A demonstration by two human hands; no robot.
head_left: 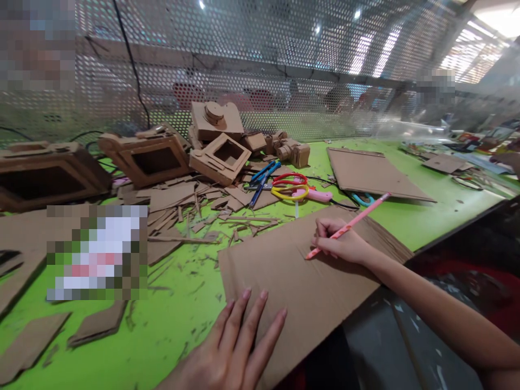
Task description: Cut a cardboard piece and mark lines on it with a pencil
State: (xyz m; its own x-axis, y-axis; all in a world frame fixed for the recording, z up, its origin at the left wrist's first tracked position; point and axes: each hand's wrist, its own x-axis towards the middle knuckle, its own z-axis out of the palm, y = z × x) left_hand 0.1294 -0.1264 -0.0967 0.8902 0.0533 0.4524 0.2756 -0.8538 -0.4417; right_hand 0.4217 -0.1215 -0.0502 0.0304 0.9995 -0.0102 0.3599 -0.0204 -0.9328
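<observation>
A brown cardboard sheet (pixel 280 271) lies on the green table in front of me, its near edge jutting past the table edge. My left hand (pixel 231 341) rests flat on the sheet's left part, fingers spread. Over the sheet's upper middle, my right hand (pixel 339 241) grips a pink pencil (pixel 357 219). The pencil's tip meets the cardboard, and its eraser end slants up to the right. Short faint lines show beside the tip.
Behind the sheet lie scissors with red and yellow handles (pixel 290 187), a blue cutter (pixel 264 181) and a pink glue gun (pixel 314 194). Cardboard scraps (pixel 179 197) and camera-shaped cardboard models (pixel 221 157) crowd the back left. Another cardboard panel (pixel 374 170) lies behind right. Perforated metal mesh (pixel 252 65) stands behind.
</observation>
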